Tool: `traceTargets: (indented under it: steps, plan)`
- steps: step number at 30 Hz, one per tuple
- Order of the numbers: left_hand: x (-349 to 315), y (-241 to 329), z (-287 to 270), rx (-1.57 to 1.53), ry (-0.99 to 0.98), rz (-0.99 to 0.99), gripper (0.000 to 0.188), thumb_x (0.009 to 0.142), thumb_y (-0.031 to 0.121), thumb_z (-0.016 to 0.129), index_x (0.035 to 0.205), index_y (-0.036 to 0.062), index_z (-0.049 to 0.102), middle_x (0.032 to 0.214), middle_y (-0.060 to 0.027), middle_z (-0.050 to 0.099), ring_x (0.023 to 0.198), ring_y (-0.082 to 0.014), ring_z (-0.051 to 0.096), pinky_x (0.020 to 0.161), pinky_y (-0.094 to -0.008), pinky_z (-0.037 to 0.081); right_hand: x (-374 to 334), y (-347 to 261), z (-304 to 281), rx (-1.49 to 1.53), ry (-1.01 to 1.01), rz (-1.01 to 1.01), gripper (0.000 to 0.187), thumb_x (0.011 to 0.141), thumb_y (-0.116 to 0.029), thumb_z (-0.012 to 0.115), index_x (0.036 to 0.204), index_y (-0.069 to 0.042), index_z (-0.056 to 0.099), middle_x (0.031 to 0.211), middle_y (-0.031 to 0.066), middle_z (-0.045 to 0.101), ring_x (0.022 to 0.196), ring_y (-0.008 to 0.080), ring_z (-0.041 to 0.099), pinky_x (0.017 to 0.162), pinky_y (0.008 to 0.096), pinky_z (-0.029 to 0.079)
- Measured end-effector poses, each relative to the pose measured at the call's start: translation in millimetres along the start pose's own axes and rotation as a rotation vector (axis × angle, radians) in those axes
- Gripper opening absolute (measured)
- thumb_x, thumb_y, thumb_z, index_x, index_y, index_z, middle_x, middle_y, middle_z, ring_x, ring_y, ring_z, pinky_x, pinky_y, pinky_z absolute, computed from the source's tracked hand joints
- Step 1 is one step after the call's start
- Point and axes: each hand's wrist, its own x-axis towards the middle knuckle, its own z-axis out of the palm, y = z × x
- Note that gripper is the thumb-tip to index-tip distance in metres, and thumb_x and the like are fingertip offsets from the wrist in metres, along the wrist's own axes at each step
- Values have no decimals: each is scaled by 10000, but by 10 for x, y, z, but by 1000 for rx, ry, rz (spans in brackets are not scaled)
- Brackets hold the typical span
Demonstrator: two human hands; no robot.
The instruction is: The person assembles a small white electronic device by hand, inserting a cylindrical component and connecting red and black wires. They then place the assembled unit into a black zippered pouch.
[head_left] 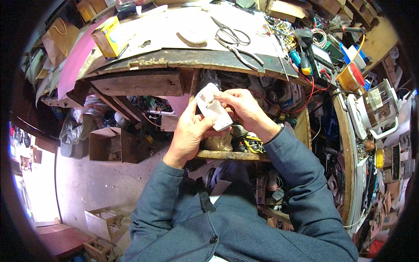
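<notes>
The white plastic shell (217,112) is held up in front of the person, on the near side of the worktop (144,66), hollow face showing, its long axis slanting from upper left down to lower right. The left hand (187,134) has its grip closed on the shell's left side, thumb at the lower rim. From the opposite side, the right hand (245,108) brings thumb and forefinger close together at the upper half, the deeper hollow lying just below them; whether that grip pinches anything, I cannot tell.
</notes>
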Motion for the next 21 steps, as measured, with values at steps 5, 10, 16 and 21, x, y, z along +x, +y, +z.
traceTargets:
  steps: [5,10,16,21]
  plan:
    - [0,21,3,12,-7,-8,594,1029,81,623,1542,75,323,1233,-170,677,1030,-298,740,877,-457,654,18,25,-26,-68,10,-40,311,946,-313,776,950,-6,730,780,31,688,631,79,634,541,235,485]
    - [1,24,2,57,-1,-27,651,1007,101,636,1568,53,310,1256,-162,672,1044,-286,739,883,-448,656,104,126,-94,-113,8,-103,309,943,-323,779,933,-17,734,772,14,673,603,61,575,523,228,430]
    - [-10,7,21,42,14,16,693,989,125,658,1579,36,306,1267,-154,669,1079,-284,731,898,-459,657,11,24,-13,-74,6,-63,302,952,-328,766,910,-30,743,773,0,677,571,41,532,501,212,385]
    - [-5,54,30,26,-5,4,711,982,134,668,1581,35,299,1279,-151,664,1091,-286,728,895,-457,658,42,44,-36,23,-17,-60,292,962,-329,754,925,-39,749,756,-14,676,548,26,509,483,202,351]
